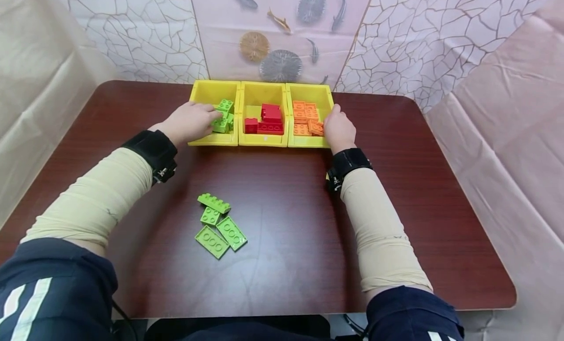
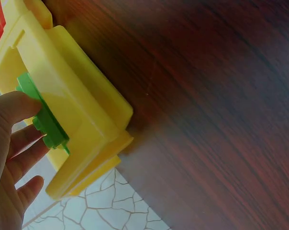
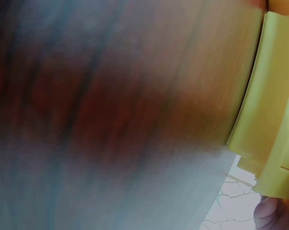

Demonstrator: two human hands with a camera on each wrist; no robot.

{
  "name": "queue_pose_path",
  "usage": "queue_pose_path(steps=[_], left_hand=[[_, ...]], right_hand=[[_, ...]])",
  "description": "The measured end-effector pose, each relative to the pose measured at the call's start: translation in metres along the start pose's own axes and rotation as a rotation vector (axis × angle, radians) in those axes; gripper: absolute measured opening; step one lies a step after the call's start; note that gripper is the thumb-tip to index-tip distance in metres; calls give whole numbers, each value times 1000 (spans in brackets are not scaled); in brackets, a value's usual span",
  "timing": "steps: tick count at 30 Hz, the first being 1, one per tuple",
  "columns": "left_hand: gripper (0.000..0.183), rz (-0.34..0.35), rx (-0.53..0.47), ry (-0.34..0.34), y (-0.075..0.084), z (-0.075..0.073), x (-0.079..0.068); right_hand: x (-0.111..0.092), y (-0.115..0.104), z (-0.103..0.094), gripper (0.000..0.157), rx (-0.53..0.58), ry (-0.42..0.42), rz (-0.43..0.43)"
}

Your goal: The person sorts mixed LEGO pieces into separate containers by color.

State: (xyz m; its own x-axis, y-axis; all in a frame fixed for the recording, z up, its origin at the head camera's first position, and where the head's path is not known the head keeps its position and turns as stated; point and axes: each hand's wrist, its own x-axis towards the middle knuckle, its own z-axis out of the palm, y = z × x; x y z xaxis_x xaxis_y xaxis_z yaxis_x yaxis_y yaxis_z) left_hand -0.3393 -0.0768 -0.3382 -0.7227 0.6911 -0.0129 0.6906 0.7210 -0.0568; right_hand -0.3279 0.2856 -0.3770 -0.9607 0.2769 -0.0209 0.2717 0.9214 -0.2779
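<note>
Over the left yellow bin [image 1: 213,89], my left hand [image 1: 192,122] pinches a green toy brick [image 2: 45,115] between thumb and fingers. More green bricks [image 1: 226,106] lie in that bin; the hand partly hides them. My right hand [image 1: 340,130] grips the right side wall of the right yellow bin [image 1: 310,141], which contains several orange bricks [image 1: 305,110]. In the right wrist view only a fingertip [image 3: 265,208] shows beside the bin. On the table in front, several loose light-green bricks [image 1: 212,242] lie in a small group.
Between the two outer bins stands the middle yellow bin [image 1: 264,141], holding red bricks [image 1: 270,114]. All three bins sit side by side near the far edge of the brown table [image 1: 291,262]. Patterned cloth [image 1: 145,37] hangs behind the table.
</note>
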Motion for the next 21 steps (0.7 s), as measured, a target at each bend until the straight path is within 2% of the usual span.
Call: queue_pose_path(steps=[7, 12, 14, 16, 21], left_hand=[[32, 5, -8, 63, -4, 3, -14], [30, 111, -22, 187, 6, 2, -30], [31, 166, -37, 212, 14, 0, -39], [34, 207, -64, 208, 24, -2, -50], [40, 271, -132, 137, 50, -2, -80]], right_hand=[[-2, -4, 4, 43, 5, -10, -6], [-2, -2, 7, 43, 9, -6, -7], [-2, -2, 6, 43, 14, -8, -7], [-1, -1, 5, 43, 19, -12, -5], [3, 1, 2, 43, 15, -12, -5]])
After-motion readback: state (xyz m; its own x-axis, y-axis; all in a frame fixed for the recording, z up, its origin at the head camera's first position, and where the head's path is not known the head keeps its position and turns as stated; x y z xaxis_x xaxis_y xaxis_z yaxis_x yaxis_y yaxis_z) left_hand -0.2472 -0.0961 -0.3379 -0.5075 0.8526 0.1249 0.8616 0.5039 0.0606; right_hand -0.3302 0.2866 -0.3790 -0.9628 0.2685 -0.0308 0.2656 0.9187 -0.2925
